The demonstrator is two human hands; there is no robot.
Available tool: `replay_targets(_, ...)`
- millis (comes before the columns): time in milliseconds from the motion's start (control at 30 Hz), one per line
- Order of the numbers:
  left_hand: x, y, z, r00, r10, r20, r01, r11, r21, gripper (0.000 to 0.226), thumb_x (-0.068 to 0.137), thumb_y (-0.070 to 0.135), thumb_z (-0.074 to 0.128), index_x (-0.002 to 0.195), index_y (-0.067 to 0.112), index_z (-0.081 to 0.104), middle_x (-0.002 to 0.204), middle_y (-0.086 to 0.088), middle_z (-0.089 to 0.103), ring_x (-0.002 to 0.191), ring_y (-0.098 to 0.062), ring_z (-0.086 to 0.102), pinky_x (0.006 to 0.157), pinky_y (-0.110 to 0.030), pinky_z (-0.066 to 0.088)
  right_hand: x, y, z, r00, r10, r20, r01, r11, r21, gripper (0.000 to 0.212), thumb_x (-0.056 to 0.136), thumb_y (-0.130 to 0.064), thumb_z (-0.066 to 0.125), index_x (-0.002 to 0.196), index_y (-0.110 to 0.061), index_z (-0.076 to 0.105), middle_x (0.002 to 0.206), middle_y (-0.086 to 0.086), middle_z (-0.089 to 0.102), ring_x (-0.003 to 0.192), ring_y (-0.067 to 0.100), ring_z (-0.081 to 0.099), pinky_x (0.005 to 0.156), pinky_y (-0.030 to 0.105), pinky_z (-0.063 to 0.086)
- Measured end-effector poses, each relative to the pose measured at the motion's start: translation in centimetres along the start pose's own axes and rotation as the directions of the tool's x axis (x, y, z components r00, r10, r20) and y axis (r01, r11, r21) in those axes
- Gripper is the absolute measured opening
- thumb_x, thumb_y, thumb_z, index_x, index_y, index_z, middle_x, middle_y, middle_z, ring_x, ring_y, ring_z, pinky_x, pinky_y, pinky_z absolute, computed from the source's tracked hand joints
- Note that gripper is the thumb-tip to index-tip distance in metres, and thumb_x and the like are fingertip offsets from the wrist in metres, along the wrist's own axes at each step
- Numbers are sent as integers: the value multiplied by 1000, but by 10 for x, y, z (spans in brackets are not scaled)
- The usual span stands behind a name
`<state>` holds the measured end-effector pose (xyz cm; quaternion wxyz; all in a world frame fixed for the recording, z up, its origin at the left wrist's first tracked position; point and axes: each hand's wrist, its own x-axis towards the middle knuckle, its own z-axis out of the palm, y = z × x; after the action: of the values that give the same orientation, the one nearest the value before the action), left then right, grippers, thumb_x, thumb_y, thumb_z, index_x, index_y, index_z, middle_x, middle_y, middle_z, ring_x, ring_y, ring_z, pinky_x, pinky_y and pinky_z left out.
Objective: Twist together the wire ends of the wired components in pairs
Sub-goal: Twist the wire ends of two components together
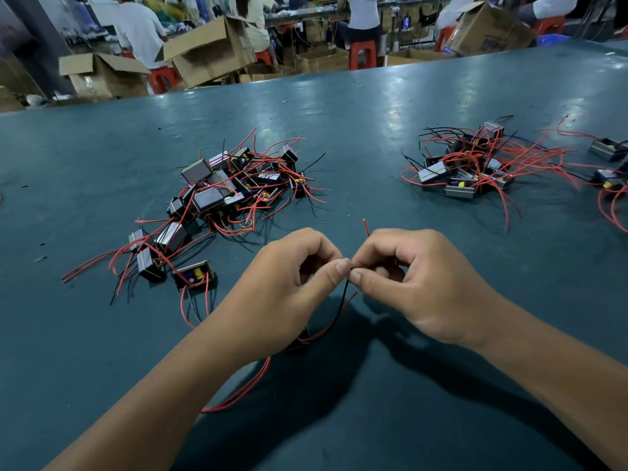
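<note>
My left hand (289, 287) and my right hand (407, 280) meet at the middle of the table, thumbs and forefingers pinching the same wire ends between them. A black wire (341, 302) and a red wire (331, 324) drop from the pinch toward a small black component (300, 339) mostly hidden under my left wrist. One more red wire end (366, 227) sticks up behind my right hand. Further red wires (243, 390) trail out below my left forearm.
A pile of small black wired components (221, 190) lies at the centre left of the green table (373, 107). A second pile (465, 164) lies at the right, with loose ones (608, 149) at the edge. Cardboard boxes (207, 49), red stools and seated people are beyond the table.
</note>
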<state>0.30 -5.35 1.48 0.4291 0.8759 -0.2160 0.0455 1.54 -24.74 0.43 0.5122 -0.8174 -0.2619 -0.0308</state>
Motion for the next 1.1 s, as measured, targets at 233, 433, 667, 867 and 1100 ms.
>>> replay_targets(233, -2, -5, -14, 970, -126, 208, 131, 991, -10, 11, 96, 29, 64, 85, 24, 64, 60, 14, 52, 51, -5, 45, 52, -22, 41, 5, -2, -8, 981, 175, 78, -178, 984, 30, 16, 84, -14, 72, 69, -12, 68, 54, -6, 52, 50, 5, 39, 49, 17, 32)
replay_targets(433, -5, -8, -29, 896, -122, 428, 51, 983, 174, 11, 93, 41, 66, 101, 36, 70, 84, 28, 67, 70, -2, 60, 61, -14, 45, 7, -3, -17, 955, 270, 124, -282, 955, 94, 14, 81, -8, 68, 68, -4, 67, 52, -7, 57, 48, 1, 44, 47, 11, 34)
replay_targets(667, -5, -9, -35, 822, -131, 554, 93, 991, 97, 23, 93, 47, 61, 104, 30, 73, 95, 9, 70, 88, -16, 67, 83, -42, 52, 7, -5, -18, 951, 281, 132, -295, 949, 106, 15, 81, -6, 67, 66, -4, 67, 51, -9, 56, 44, 0, 42, 46, 8, 32)
replay_targets(867, -4, -12, -37, 825, -114, 553, 83, 993, 80, 19, 98, 42, 58, 93, 27, 68, 85, -1, 67, 81, -25, 61, 77, -44, 52, 7, -7, -20, 942, 309, 129, -323, 940, 111, 15, 81, -6, 66, 66, -3, 67, 52, -7, 59, 42, -2, 43, 44, 7, 32)
replay_targets(1100, -4, -11, -36, 804, -84, 588, 53, 996, 70, 15, 99, 39, 59, 90, 30, 67, 82, 2, 65, 78, -20, 59, 76, -39, 50, 7, -7, -20, 924, 344, 166, -365, 924, 113, 13, 79, -4, 65, 68, 1, 67, 56, 0, 63, 45, 1, 48, 45, 9, 36)
